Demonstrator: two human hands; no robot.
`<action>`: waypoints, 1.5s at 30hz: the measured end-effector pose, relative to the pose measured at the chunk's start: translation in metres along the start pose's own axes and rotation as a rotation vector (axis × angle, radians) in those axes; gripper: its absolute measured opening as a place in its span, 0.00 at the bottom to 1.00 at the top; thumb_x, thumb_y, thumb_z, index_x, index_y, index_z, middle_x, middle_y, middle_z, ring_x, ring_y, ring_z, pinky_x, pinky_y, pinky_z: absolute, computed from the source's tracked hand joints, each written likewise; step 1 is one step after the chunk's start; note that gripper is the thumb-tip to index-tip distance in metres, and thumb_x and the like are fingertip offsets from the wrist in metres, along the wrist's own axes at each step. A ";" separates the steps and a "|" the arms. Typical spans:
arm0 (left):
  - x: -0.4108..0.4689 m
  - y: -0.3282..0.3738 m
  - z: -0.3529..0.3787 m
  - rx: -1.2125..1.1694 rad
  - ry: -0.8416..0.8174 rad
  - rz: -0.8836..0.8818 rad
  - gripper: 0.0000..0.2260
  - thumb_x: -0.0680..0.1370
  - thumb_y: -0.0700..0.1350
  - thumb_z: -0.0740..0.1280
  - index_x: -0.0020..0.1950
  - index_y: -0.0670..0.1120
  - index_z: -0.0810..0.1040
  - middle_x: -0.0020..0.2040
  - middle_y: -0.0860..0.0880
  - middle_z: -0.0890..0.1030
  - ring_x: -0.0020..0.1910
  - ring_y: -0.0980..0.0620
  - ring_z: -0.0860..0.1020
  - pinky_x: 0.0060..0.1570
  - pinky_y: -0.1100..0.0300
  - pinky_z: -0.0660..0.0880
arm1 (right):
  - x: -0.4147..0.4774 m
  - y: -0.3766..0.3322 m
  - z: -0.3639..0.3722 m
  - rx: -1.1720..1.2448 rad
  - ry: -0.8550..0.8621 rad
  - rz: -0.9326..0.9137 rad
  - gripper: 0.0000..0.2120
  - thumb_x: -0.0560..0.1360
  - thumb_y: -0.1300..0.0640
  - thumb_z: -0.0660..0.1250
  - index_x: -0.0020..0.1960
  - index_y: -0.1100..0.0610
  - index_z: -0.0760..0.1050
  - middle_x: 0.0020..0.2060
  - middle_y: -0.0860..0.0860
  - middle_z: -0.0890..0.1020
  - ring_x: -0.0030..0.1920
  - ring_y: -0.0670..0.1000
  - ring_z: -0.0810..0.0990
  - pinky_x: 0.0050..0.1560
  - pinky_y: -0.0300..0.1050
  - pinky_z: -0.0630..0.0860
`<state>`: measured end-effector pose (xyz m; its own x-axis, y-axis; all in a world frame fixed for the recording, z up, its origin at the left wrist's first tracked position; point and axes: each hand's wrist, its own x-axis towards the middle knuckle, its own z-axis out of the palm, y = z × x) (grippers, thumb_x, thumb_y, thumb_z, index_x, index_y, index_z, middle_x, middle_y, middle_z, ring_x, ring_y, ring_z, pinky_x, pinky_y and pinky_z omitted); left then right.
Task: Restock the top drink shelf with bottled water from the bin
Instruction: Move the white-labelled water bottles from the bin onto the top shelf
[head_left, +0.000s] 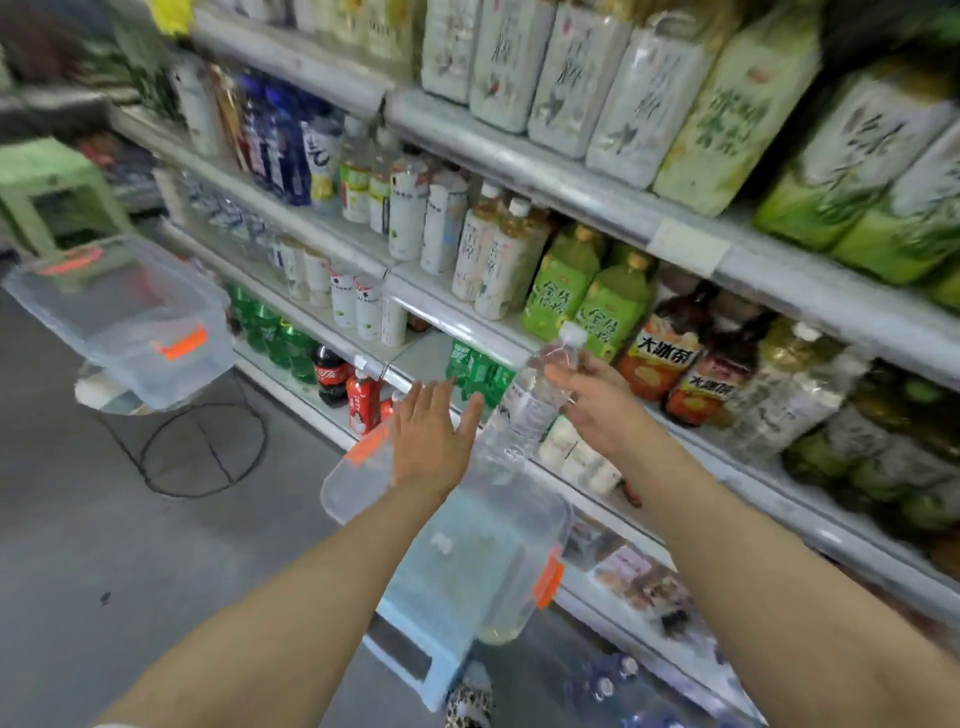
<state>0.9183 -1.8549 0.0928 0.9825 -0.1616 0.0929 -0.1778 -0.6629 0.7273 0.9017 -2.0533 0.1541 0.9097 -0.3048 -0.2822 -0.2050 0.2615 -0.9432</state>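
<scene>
- Pinching the water bottle (531, 408) just below its white cap, the right hand (597, 400) has its grip closed on the neck.
- The bottle's body hangs tilted, down and to the left of that grip, in the air above the clear bin (493, 566) and in front of the drink shelves (519, 171).
- The left hand (431, 436) hovers just beside the bottle, its grip wide, fingers straight, holding nothing.
- The bin sits on a pale blue stool (410, 649).
- A second clear bin (130, 322) stands well apart to the left.
</scene>
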 end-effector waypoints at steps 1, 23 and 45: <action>0.002 0.018 -0.009 -0.042 0.016 0.032 0.26 0.83 0.60 0.55 0.75 0.46 0.69 0.74 0.45 0.70 0.77 0.44 0.60 0.76 0.47 0.54 | -0.011 -0.022 -0.001 0.027 -0.004 -0.047 0.27 0.66 0.65 0.75 0.64 0.62 0.76 0.55 0.57 0.85 0.54 0.56 0.85 0.53 0.50 0.81; -0.032 0.415 -0.115 -0.784 -0.238 0.715 0.27 0.80 0.65 0.56 0.76 0.55 0.67 0.69 0.58 0.71 0.66 0.60 0.67 0.61 0.65 0.64 | -0.251 -0.396 -0.097 0.135 -0.027 -0.820 0.21 0.78 0.51 0.66 0.66 0.61 0.73 0.52 0.57 0.79 0.50 0.57 0.81 0.56 0.55 0.79; 0.047 0.630 -0.026 -0.951 -0.528 0.701 0.20 0.72 0.56 0.76 0.60 0.55 0.75 0.54 0.54 0.83 0.51 0.59 0.80 0.44 0.63 0.71 | -0.186 -0.556 -0.253 -0.518 0.387 -0.971 0.19 0.71 0.51 0.79 0.61 0.47 0.83 0.50 0.53 0.88 0.54 0.55 0.86 0.54 0.58 0.82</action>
<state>0.8541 -2.2607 0.5731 0.5165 -0.6730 0.5295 -0.3194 0.4223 0.8483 0.7547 -2.3734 0.6863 0.6124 -0.4543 0.6470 0.3124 -0.6128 -0.7259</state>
